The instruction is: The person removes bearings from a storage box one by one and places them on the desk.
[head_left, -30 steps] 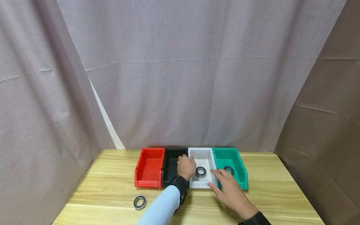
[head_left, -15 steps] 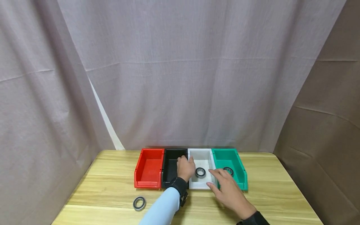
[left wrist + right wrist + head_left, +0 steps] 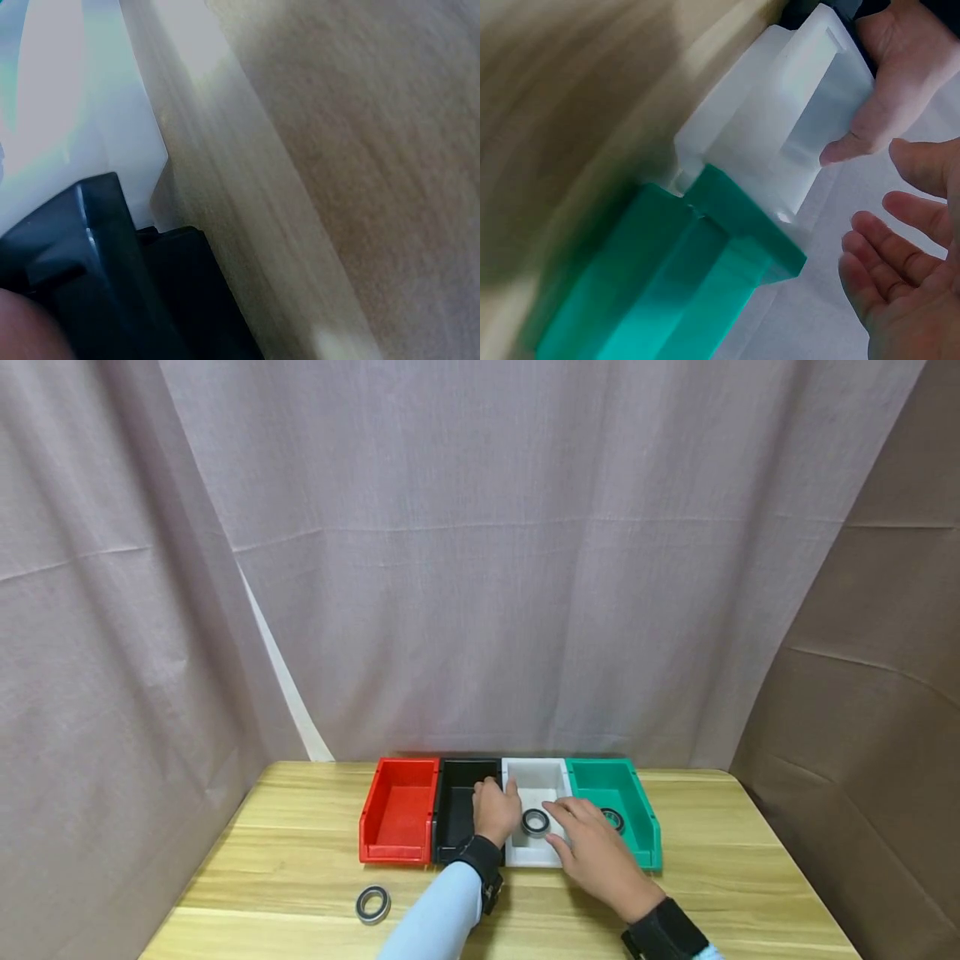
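A person's right hand (image 3: 600, 858), thumb and fingers apart and gripping nothing, hangs over the wall between the white bin (image 3: 536, 772) and the green bin (image 3: 647, 835), its fingertips just beside a bearing (image 3: 536, 834) lying flat in the front part of the white bin. The left hand (image 3: 495, 812) is over the right side of the black bin (image 3: 452, 814), thumb toward the white bin's wall; its fingertips are hidden, so whether they clasp anything cannot be told. A second bearing (image 3: 618, 819), partly covered by the right hand, is in the green bin. A third bearing (image 3: 361, 906) lies on the desk (image 3: 285, 843), in front of the red bin (image 3: 400, 810). The four bins stand side by side near a gray curtain (image 3: 465, 610). Black straps (image 3: 480, 856) circle both wrists.
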`<action>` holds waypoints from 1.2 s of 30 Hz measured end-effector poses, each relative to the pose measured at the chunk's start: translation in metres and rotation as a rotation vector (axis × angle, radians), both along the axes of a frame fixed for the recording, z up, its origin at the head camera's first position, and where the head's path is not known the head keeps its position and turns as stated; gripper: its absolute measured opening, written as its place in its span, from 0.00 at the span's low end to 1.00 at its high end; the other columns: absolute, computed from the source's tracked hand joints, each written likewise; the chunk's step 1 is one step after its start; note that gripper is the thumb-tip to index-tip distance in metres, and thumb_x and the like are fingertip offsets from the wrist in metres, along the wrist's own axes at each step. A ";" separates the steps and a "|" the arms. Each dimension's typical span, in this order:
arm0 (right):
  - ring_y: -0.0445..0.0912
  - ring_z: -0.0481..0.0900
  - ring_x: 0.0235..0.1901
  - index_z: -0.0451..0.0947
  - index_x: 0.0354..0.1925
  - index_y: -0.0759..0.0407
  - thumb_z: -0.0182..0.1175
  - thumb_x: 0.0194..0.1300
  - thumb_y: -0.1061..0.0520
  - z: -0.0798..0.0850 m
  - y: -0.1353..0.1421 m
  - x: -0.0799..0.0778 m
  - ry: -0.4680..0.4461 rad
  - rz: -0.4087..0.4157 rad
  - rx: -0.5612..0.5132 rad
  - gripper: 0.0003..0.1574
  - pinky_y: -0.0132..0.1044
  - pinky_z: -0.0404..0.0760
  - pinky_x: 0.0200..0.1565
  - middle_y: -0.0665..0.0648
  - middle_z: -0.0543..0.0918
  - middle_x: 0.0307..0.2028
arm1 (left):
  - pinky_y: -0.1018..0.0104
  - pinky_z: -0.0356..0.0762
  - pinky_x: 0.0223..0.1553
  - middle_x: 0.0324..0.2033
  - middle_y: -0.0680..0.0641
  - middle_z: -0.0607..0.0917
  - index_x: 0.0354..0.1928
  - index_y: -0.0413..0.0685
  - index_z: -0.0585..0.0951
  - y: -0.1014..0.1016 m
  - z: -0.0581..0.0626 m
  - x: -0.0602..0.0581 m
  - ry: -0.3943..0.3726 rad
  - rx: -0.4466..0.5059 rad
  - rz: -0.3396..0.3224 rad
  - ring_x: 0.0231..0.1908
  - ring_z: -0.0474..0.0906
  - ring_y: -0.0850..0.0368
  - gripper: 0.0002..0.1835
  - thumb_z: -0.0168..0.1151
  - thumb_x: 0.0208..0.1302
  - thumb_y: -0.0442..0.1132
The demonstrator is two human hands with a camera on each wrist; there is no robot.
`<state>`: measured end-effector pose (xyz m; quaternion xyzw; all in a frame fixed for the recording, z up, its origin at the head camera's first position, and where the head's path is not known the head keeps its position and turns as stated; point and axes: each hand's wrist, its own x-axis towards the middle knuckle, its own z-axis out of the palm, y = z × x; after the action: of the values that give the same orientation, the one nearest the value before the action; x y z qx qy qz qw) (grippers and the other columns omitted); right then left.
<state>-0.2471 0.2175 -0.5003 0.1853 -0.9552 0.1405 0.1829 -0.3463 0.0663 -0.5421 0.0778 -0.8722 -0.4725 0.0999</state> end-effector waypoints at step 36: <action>0.58 0.78 0.36 0.87 0.42 0.64 0.73 0.58 0.63 -0.035 -0.055 -0.065 -0.182 -0.183 0.075 0.12 0.50 0.81 0.43 0.63 0.84 0.37 | 0.39 0.79 0.63 0.52 0.30 0.81 0.60 0.26 0.78 -0.001 0.001 0.001 -0.004 0.020 0.008 0.57 0.79 0.32 0.27 0.60 0.78 0.47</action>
<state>-0.3119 0.1620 -0.5354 0.0905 -0.9854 0.1038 0.1005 -0.3452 0.0651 -0.5408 0.0832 -0.8674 -0.4804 0.0994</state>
